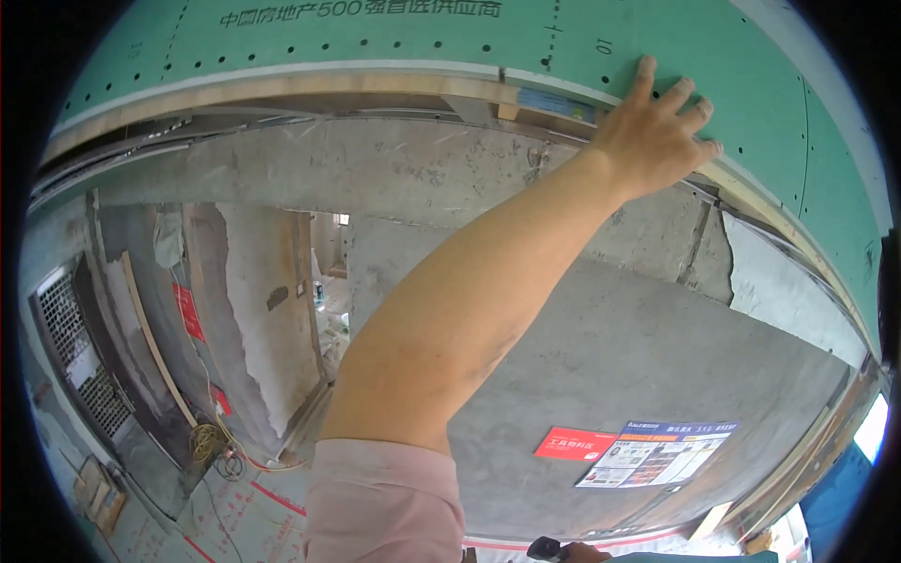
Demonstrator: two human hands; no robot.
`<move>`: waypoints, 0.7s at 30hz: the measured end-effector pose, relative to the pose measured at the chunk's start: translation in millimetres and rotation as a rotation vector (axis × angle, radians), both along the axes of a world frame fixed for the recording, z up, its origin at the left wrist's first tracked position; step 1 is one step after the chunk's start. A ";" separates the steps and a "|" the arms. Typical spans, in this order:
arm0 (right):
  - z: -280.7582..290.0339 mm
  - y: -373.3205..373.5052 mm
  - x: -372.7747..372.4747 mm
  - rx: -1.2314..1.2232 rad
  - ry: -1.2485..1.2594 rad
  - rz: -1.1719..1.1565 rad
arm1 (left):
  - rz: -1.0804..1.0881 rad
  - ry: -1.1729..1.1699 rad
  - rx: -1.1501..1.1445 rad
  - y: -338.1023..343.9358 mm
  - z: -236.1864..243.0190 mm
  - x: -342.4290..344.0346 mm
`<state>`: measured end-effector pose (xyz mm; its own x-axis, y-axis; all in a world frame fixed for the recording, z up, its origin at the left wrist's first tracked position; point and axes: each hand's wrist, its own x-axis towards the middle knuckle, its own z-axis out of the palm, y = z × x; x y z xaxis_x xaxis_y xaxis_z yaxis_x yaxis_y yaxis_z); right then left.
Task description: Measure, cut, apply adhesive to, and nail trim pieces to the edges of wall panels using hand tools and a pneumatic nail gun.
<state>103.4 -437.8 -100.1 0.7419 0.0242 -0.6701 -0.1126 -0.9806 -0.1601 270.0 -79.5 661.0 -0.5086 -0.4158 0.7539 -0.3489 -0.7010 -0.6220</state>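
Note:
My left hand (657,141) reaches up with its fingers spread against a green perforated board (394,38) overhead. It lies beside the board's near edge and grasps nothing. A pale wooden batten (282,86) runs along beneath that edge, with a blue printed piece (556,103) next to it. My left arm, in a pink sleeve, crosses the middle of the view. No right hand that is clearly mine shows.
Grey concrete wall (526,338) carries a red sign (574,443) and a poster (662,455). Cables (211,441) lie at lower left near a doorway (328,281). At the bottom edge, another person's hand (584,554), beside a teal sleeve, touches a black object (544,548).

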 end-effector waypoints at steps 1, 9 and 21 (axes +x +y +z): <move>-0.1 -1.0 -1.9 -0.035 -0.005 -0.010 | -0.003 0.005 0.004 1.4 0.1 -1.5; -84.2 175.4 -21.8 0.097 -0.099 -0.311 | -0.121 -0.149 0.068 -19.4 23.3 8.2; -129.8 68.6 -104.1 0.420 -0.137 -0.632 | 0.210 -0.076 0.095 -20.2 15.3 -17.0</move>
<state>-0.7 -369.3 -229.9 0.7750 -0.1993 -0.5997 -0.5834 -0.5903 -0.5578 253.0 -99.7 676.2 -0.4576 -0.5856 0.6691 -0.1511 -0.6904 -0.7075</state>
